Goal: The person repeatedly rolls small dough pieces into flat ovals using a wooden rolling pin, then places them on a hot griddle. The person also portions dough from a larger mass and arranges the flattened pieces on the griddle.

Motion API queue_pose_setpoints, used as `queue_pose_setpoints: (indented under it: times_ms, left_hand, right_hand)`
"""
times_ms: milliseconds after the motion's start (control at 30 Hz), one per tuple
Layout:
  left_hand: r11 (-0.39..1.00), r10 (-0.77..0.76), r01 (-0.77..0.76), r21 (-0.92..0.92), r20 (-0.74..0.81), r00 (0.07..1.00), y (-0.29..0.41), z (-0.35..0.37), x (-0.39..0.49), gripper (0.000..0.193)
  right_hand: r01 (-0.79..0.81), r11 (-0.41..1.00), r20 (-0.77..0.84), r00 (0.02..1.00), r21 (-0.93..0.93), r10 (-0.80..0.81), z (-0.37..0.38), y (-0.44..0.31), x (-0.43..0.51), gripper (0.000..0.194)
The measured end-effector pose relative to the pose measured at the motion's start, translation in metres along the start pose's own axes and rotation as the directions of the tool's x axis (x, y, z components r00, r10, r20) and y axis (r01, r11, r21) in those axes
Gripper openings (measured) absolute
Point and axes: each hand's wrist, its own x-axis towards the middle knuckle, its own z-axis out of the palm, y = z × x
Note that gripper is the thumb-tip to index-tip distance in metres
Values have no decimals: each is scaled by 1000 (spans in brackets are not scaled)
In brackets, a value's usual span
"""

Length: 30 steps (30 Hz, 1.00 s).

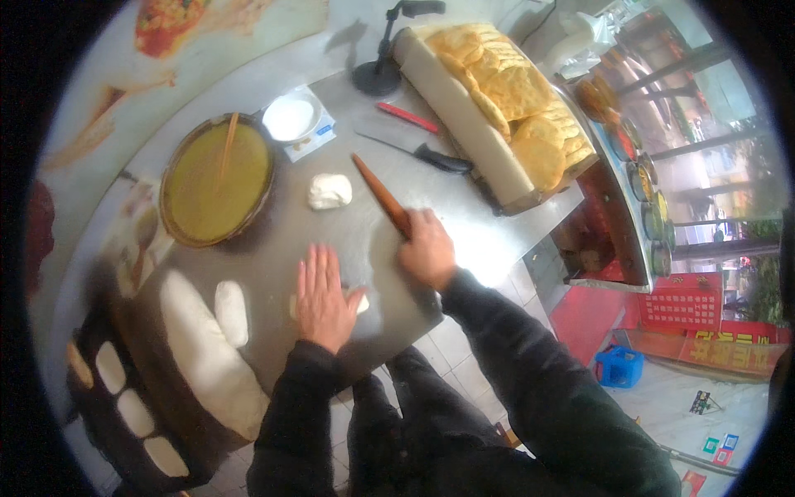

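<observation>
My left hand (324,299) lies flat, palm down, on a small piece of dough (363,304) on the steel worktop (273,273). Most of that piece is hidden under the palm. In my right hand (428,251) is a tapered wooden rolling pin (377,186), gripped at its near end and pointing away to the upper left. A white lump of dough (330,191) rests between the pin's far tip and a wide bowl of yellowish-green batter or paste (214,186). To the left of my left hand lie a long, thick dough roll (202,348) and a shorter dough piece (231,314).
A knife (435,155) and a red-handled tool (407,117) lie beside a box of flatbreads (463,93). A white bowl (292,118) and a black stand (377,77) are at the back. Several flat dough pieces (135,413) sit on a dark griddle (93,397) at lower left.
</observation>
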Motion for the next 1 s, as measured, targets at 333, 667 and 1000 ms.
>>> queue_pose_setpoints:
  times_ms: [333, 667, 1000]
  left_hand:
    - [978, -161, 158, -134, -13, 987, 19, 26, -117, 73]
    - [925, -375, 356, 133, 167, 912, -15, -33, -17, 57]
    - [916, -310, 303, 262, -12, 951, -56, -4, 18, 51]
  right_hand:
    - [357, 903, -175, 931, 240, -321, 8, 8, -126, 30]
    - [299, 953, -19, 954, 58, -298, 43, -71, -77, 79]
    - [303, 945, -155, 935, -119, -319, 40, -73, -27, 91]
